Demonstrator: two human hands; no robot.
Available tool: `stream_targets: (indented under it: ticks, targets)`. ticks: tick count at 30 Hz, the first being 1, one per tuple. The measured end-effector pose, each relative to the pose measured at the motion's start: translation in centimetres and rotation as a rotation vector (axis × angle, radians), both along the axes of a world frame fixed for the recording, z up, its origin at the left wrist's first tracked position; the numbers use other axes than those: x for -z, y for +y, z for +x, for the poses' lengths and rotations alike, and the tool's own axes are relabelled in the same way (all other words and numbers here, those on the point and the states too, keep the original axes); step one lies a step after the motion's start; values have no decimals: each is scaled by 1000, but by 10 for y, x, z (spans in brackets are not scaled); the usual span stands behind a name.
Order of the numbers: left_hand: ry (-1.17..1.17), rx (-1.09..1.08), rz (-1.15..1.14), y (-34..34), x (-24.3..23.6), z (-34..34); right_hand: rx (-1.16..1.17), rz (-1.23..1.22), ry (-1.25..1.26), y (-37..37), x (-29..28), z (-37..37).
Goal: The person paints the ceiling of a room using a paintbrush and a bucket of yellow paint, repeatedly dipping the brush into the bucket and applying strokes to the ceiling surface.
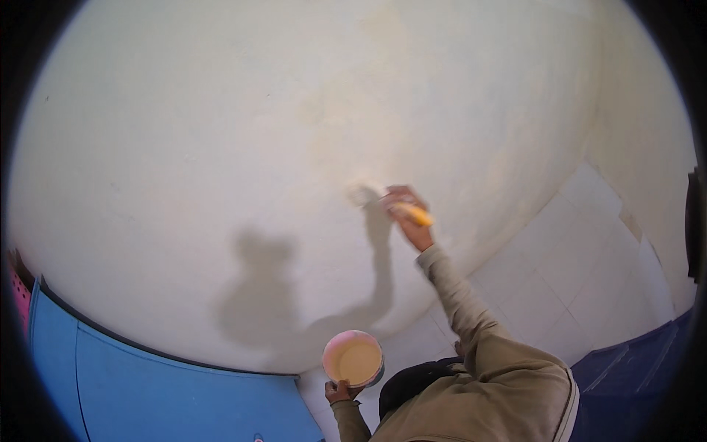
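In my left hand [343,392] is a small round bucket [331,348] with a pinkish rim, held low in front of me. Cream-coloured paint [356,364] lies inside it. My right arm reaches up to the pale wall [221,132], and my right hand [405,206] is closed around a paintbrush with a yellow handle [417,214]. The brush head is at the wall beside a small damp-looking patch [359,194]; it is blurred and partly hidden by the hand.
Blue cabinet-like furniture [177,390] stands along the wall at lower left, with a pink perforated item [19,298] beyond it. White tiles [545,272] cover the area at right. Something dark blue [633,376] lies at lower right. My shadow [265,295] falls on the wall.
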State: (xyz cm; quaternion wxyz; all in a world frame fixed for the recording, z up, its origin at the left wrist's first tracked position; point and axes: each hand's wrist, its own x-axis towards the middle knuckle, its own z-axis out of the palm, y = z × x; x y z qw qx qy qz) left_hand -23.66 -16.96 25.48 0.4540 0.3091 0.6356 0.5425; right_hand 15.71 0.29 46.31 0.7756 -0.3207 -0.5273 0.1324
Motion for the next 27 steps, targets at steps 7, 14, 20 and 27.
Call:
stream_targets:
  ticks: [7, 14, 20, 27]
  targets:
    - [236, 41, -23, 10, 14, -23, 654, -3, -93, -6, -10, 48]
    - [-52, -57, -71, 20, 28, -32, 249, 4, -414, 30, 30, -84]
    - [153, -3, -12, 17, 26, -31, -53, -39, 77, 24, 8, -4]
    - [33, -29, -77, 9, 37, -29, 735, -11, -29, -12, -32, 50]
